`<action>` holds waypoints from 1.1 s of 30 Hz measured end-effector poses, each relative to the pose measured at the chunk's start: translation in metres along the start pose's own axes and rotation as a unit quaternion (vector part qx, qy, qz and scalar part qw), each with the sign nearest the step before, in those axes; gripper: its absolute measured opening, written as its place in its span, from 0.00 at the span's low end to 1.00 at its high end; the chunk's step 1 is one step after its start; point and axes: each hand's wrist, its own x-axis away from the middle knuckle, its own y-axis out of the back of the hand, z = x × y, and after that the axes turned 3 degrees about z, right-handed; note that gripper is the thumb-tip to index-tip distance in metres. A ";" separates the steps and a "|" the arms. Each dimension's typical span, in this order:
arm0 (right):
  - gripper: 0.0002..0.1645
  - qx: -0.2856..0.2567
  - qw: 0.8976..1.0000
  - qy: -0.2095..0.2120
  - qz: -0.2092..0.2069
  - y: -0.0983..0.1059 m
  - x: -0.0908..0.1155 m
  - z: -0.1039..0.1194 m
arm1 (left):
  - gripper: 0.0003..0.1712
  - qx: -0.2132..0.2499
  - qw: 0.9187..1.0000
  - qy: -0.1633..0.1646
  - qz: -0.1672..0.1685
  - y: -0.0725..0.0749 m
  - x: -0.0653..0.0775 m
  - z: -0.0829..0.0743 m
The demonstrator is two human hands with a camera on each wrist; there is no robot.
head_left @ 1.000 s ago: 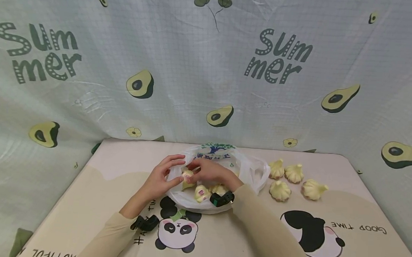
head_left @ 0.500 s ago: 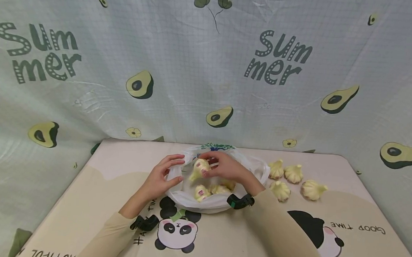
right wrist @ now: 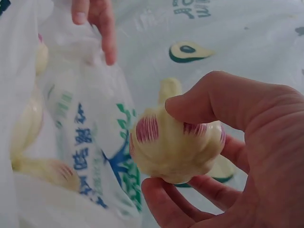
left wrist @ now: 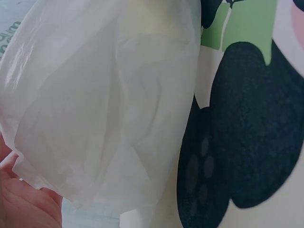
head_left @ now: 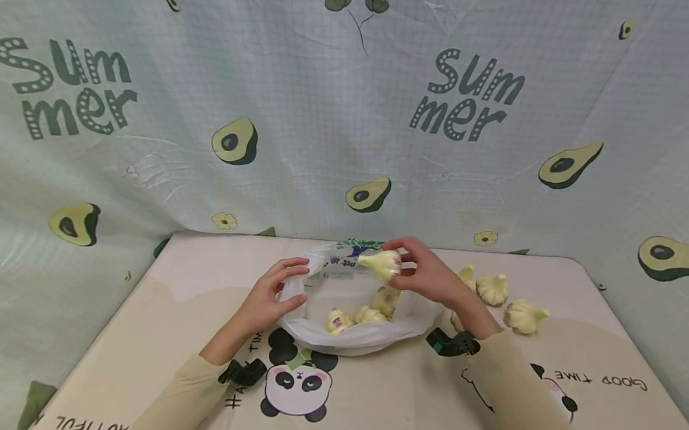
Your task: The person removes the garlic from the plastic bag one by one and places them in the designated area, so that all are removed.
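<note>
Garlic (head_left: 383, 265) is being gripped by the right hand (head_left: 426, 276), its thumb being pressed against the neck and its fingers being clamped around the base. The bulb is being held over the plastic bag (head_left: 349, 346), neck being pointed leftward in the head view. The bag's left rim is being touched by the left hand (head_left: 264, 305), thumb and fingers being held apart. In the left wrist view most of that hand is being cut off by the frame, and a pale yellow patch (left wrist: 154, 19) is being blurred by plastic; what it is cannot be told. Three more bulbs (head_left: 339, 320) are being held inside the bag. On the tablecloth (head_left: 186, 336) to the right, two whole bulbs (head_left: 525, 317) are being shown, while two others (head_left: 467, 275) are being partly covered by the right hand and wrist. An animal print (head_left: 568, 405) is being mostly hidden by the right sleeve (head_left: 524, 396).
</note>
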 end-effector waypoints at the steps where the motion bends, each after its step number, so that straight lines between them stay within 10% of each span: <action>1: 0.33 -0.003 1.000 -0.002 -0.006 0.005 0.004 0.000 | 0.24 0.001 1.000 0.002 0.000 0.000 0.000 -0.001; 14: 0.43 0.033 0.992 -0.037 -0.113 0.060 0.072 -0.027 | 0.24 -0.003 1.000 0.014 -0.002 0.004 0.001 -0.004; 33: 0.44 0.180 0.950 -0.117 -0.226 0.055 0.143 -0.058 | 0.24 -0.006 1.000 0.007 0.000 0.004 0.003 0.000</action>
